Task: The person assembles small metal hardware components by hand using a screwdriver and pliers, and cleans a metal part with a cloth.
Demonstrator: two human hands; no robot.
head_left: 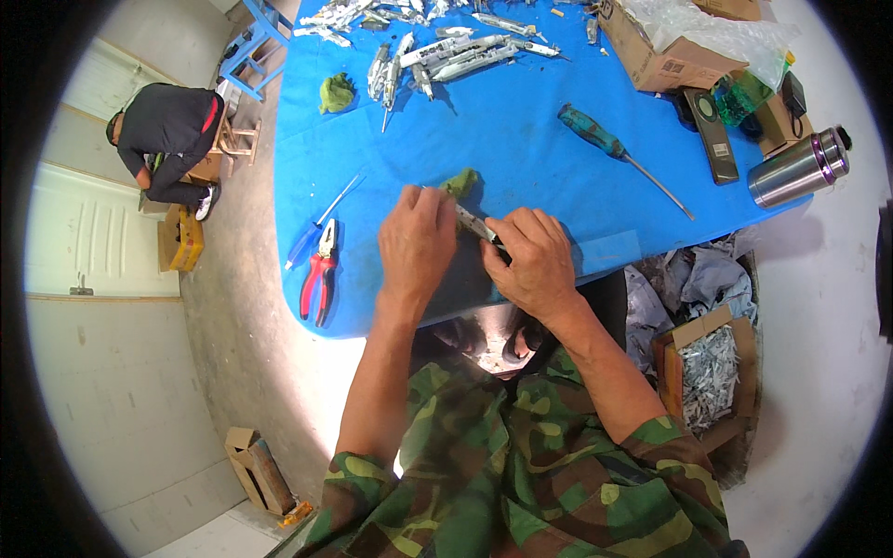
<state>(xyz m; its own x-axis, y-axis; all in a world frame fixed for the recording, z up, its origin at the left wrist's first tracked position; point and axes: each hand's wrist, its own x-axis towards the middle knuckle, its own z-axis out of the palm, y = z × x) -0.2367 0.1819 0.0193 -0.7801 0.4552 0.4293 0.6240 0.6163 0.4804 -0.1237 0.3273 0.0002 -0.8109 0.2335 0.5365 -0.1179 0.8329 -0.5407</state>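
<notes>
Near the table's front edge, a slim white-and-grey part (476,224) spans the gap between my two hands. My left hand (418,244) is closed around its left end, so most of that end is hidden by the fingers. The fingers and thumb of my right hand (534,259) pinch the other end. Just behind the part lies a crumpled green cloth (461,181). To the left on the blue tabletop rest red-and-blue pliers (318,285) and a thin blue-handled screwdriver (307,244). A larger screwdriver with a worn green handle (593,131) lies to the right.
Several similar slim parts (465,60) are heaped at the far side, beside another green cloth (337,93). A cardboard box (665,60), a phone-like device (712,139) and a steel flask (795,170) stand right. A scrap-filled box (712,372) sits below. Another person (167,135) bends over at left.
</notes>
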